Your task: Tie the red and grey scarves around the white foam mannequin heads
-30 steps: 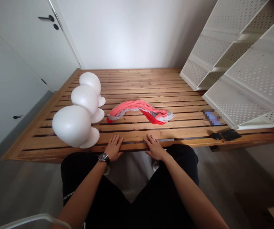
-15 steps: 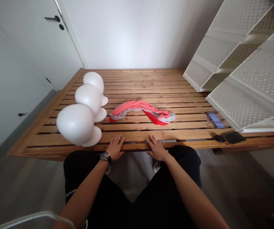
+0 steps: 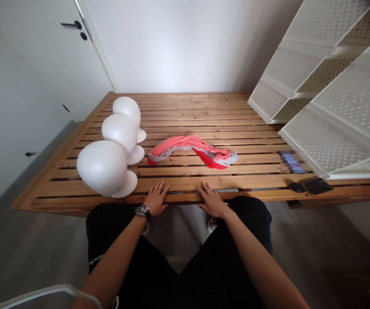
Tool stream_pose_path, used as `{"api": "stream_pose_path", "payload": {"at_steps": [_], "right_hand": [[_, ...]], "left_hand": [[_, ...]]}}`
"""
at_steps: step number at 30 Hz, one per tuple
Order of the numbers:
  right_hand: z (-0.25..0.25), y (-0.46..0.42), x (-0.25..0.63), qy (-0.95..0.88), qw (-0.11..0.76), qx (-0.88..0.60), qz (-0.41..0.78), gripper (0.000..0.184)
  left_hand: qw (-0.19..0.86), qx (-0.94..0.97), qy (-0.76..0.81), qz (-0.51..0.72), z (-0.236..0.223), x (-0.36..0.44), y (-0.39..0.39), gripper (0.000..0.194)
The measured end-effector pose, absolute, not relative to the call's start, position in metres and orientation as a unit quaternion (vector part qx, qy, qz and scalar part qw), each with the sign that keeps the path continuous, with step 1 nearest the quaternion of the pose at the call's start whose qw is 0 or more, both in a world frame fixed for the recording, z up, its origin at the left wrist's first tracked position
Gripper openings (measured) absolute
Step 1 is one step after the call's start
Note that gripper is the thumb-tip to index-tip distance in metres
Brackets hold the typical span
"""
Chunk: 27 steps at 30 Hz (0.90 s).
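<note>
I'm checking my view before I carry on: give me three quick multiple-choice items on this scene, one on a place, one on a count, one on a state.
1. Where does the pink, red and grey scarf lie?
A) right of the heads
B) on the shelf
C) on the floor

2. How many white mannequin heads stand on the table?
A) two
B) three
C) four

3. How is the left hand?
A) shut on the scarf
B) open, resting on the table's near edge
C) lifted off the table

1: A, the scarf lies across the slats beside the heads.
2: B, three stand in a row on the left.
3: B, its fingers lie spread on the wood, holding nothing.
</note>
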State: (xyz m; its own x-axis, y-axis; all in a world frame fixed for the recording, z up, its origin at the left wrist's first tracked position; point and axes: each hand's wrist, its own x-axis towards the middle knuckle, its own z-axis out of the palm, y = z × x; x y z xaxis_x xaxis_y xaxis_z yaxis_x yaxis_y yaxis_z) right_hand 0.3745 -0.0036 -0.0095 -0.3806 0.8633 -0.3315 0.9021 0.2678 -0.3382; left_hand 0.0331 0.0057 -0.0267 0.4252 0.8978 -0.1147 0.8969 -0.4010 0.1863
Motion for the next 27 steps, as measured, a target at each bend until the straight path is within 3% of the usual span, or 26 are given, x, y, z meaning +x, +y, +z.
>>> {"api": "stream_pose_path", "payload": {"at_steps": [19,24,27], "right_hand": [[-0.013,-0.003,0.376,0.795,0.035,0.554,-0.245,0.086],[-0.012,-0.002,0.375,0.792,0.042,0.555,-0.249,0.084],[-0.012,-0.002,0.375,0.79,0.045,0.558,-0.25,0.084]], "left_hand": [[0.117,0.833,0.54,-0.003,-0.021,0.038,0.007,0.091],[0.153,0.827,0.542,0.002,0.0,0.024,-0.01,0.083],[0.183,0.8,0.569,0.053,0.02,-0.007,-0.038,0.065]]}}
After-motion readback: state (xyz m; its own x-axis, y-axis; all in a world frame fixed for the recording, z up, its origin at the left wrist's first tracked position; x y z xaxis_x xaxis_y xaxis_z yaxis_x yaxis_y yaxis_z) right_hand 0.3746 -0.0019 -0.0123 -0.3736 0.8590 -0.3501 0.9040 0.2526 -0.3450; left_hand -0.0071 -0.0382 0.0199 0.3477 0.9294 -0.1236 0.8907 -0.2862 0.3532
